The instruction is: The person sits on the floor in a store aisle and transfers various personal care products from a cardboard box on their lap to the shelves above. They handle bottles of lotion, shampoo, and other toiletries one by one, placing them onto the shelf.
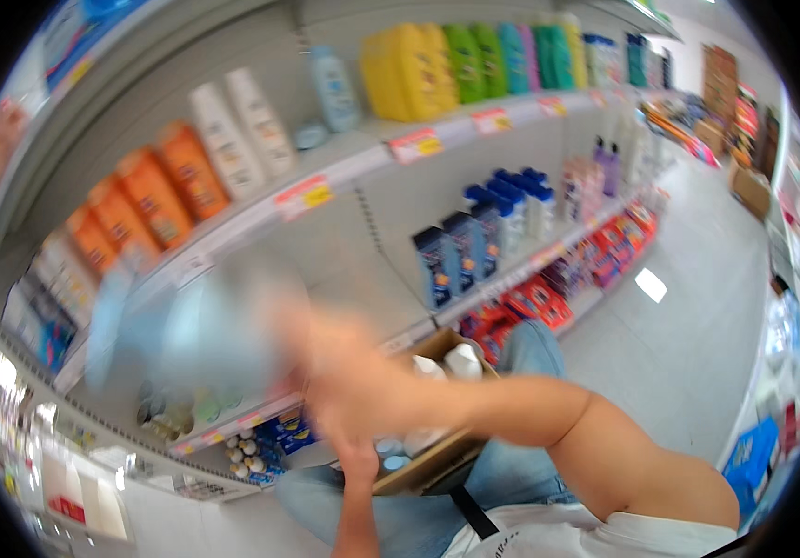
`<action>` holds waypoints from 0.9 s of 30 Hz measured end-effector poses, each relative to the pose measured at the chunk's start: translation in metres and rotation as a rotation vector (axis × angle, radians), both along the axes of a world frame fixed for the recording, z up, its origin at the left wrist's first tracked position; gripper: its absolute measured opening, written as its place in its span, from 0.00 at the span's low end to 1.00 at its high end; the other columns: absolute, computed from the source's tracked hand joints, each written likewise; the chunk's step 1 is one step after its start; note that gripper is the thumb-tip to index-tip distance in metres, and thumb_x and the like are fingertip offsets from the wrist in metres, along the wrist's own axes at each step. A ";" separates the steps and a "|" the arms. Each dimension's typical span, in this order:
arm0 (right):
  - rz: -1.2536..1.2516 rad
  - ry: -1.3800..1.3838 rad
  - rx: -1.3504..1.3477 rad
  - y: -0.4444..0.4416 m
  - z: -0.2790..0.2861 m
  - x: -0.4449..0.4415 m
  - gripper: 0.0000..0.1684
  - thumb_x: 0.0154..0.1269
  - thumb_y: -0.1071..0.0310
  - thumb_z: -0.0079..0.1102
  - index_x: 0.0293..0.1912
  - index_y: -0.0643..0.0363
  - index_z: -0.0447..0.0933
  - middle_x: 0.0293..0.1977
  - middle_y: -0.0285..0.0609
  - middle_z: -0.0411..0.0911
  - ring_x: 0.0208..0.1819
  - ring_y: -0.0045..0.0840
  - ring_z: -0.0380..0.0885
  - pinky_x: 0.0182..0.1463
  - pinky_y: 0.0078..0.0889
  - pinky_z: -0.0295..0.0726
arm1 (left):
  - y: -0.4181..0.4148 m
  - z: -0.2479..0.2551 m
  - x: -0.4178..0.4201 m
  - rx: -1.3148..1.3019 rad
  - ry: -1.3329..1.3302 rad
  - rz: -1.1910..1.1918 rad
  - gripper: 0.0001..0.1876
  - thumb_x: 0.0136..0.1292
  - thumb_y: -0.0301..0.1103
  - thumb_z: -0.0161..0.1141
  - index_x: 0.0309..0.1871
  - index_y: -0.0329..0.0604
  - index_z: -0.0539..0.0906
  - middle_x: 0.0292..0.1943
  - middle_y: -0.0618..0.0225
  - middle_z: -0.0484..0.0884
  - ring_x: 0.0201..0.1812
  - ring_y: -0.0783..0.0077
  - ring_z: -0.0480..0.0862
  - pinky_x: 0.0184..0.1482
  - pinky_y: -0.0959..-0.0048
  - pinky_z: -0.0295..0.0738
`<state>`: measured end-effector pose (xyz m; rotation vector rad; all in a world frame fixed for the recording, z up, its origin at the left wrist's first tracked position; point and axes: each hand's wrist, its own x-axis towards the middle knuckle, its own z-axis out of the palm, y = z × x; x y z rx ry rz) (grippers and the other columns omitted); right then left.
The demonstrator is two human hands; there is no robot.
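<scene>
A strongly blurred pale blue bottle [211,335], close to the camera, is in my right hand [351,363], which reaches left across the lower shelf. My left hand [348,436] is just below and partly behind the right one; its fingers are hidden. Under my forearm, an open cardboard box [435,464] rests at my lap, with white bottles [463,363] and pale blue lids [393,462] inside. On the upper shelf, a light blue bottle [334,91] stands beside a small pale blue item [311,135].
Orange bottles [154,199] and white bottles [228,139] line the upper shelf left; yellow bottles [410,73] stand farther right. Dark blue bottles [435,268] occupy the shelf below, above red packets [536,300]. Cardboard boxes [749,188] stand along the aisle.
</scene>
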<state>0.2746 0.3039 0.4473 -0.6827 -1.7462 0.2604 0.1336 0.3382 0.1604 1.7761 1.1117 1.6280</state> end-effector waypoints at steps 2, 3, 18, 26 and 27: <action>0.195 -0.088 0.082 -0.032 -0.056 -0.029 0.30 0.49 0.82 0.65 0.55 0.63 0.69 0.44 0.53 0.75 0.49 0.49 0.78 0.51 0.48 0.77 | -0.004 0.031 0.033 -0.287 -0.281 -0.580 0.20 0.75 0.39 0.59 0.61 0.33 0.76 0.56 0.53 0.82 0.57 0.58 0.83 0.63 0.59 0.77; 0.245 -0.027 0.188 -0.045 -0.073 -0.049 0.29 0.49 0.79 0.67 0.53 0.64 0.69 0.46 0.53 0.74 0.50 0.46 0.78 0.51 0.44 0.76 | -0.008 0.046 0.025 -0.425 -0.423 -0.783 0.20 0.76 0.41 0.58 0.60 0.33 0.76 0.55 0.53 0.83 0.56 0.56 0.84 0.63 0.58 0.78; 0.042 -0.151 -0.606 -0.002 -0.163 0.017 0.32 0.63 0.72 0.65 0.64 0.68 0.64 0.50 0.61 0.77 0.53 0.54 0.81 0.50 0.49 0.82 | -0.020 0.060 -0.001 -0.357 -0.757 -0.577 0.29 0.79 0.49 0.56 0.73 0.38 0.69 0.68 0.59 0.77 0.64 0.60 0.79 0.66 0.59 0.76; -0.082 -0.689 -0.480 0.031 -0.084 0.053 0.16 0.66 0.61 0.65 0.44 0.65 0.79 0.43 0.60 0.82 0.42 0.55 0.85 0.43 0.53 0.85 | -0.005 0.025 0.016 -0.652 -0.812 -0.402 0.27 0.75 0.33 0.62 0.74 0.46 0.66 0.65 0.61 0.79 0.62 0.60 0.82 0.64 0.52 0.80; -0.106 -0.512 -0.397 0.029 -0.043 0.060 0.15 0.66 0.60 0.65 0.39 0.64 0.80 0.44 0.61 0.83 0.41 0.56 0.85 0.44 0.55 0.84 | 0.002 0.005 0.007 -0.611 -0.814 -0.424 0.28 0.75 0.32 0.62 0.74 0.46 0.66 0.63 0.56 0.81 0.60 0.55 0.84 0.63 0.49 0.81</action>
